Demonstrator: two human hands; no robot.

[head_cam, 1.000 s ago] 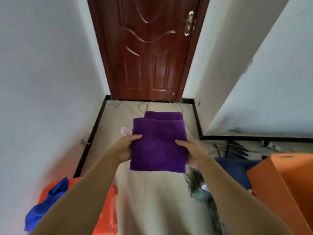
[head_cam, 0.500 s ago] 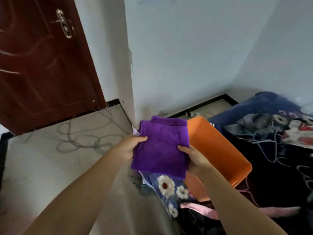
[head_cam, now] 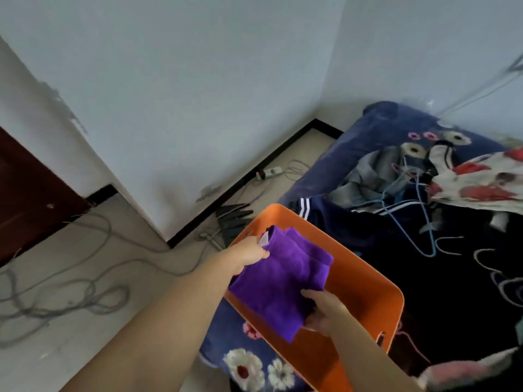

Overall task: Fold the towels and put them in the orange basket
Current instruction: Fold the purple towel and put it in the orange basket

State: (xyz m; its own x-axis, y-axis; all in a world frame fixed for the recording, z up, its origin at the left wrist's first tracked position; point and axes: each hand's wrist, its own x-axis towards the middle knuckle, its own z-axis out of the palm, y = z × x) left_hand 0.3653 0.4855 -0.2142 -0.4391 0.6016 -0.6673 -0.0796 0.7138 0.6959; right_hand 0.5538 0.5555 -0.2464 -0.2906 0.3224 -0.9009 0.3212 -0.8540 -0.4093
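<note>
Folded purple towel [head_cam: 283, 278] held over the orange basket [head_cam: 368, 292].

The left hand [head_cam: 246, 257] pinches the far corner beside the white tag [head_cam: 264, 239]; the right hand [head_cam: 322, 312] grasps the near edge, fingers apparently curled beneath. Between both hands the towel sags, judged light, soft and limp. Support opposite edges so the layers stay stacked during lowering.

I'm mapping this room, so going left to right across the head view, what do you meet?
Brown door → grey cables on the floor → left hand → purple towel → right hand → clothes hangers → floral cloth
</note>
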